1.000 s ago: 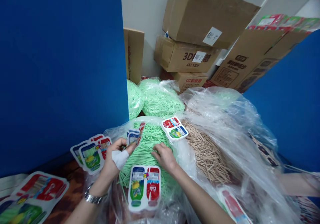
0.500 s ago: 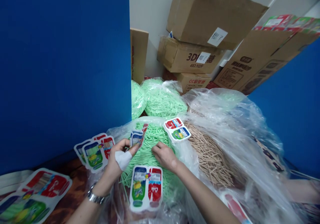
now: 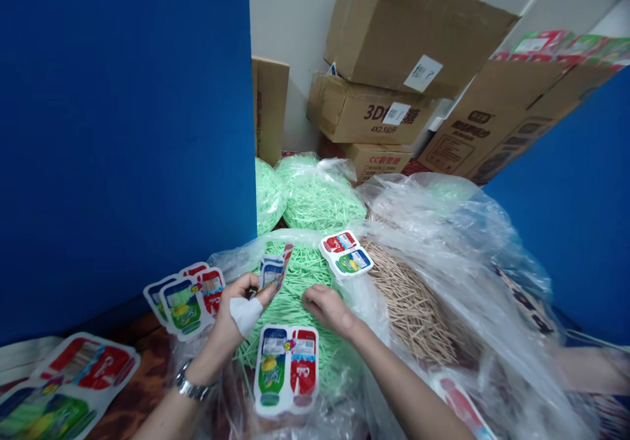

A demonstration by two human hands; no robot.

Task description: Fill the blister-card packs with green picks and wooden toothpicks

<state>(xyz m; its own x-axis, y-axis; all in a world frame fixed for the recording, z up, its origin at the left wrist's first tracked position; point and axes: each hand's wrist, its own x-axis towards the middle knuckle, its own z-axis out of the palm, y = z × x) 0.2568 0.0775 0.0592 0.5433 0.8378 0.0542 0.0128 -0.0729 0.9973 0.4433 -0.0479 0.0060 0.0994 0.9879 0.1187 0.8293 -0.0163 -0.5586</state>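
My left hand [image 3: 237, 309], with a white bandage on the thumb and a watch on the wrist, pinches a small bottle-shaped printed packet [image 3: 273, 270] held upright. My right hand [image 3: 327, 307] rests palm down on a pile of thin green sticks [image 3: 295, 296] in an open clear plastic bag, its fingers curled into the sticks. What those fingers hold is hidden. A double packet with a green and a red bottle print [image 3: 287, 368] lies on the sticks just in front of both hands. Another double packet [image 3: 346, 254] lies beyond the right hand.
A bag of brown sticks [image 3: 408, 302] lies to the right, under loose clear plastic [image 3: 467, 243]. More green-stick bags [image 3: 315, 194] sit behind. Packets [image 3: 184, 296] lie at the left on a wooden surface. Blue panels [image 3: 123, 132] flank both sides; cardboard boxes [image 3: 394, 53] are stacked behind.
Both hands stay almost in place. The right hand's fingers have curled a little more into the green sticks. The camera view has shifted slightly.
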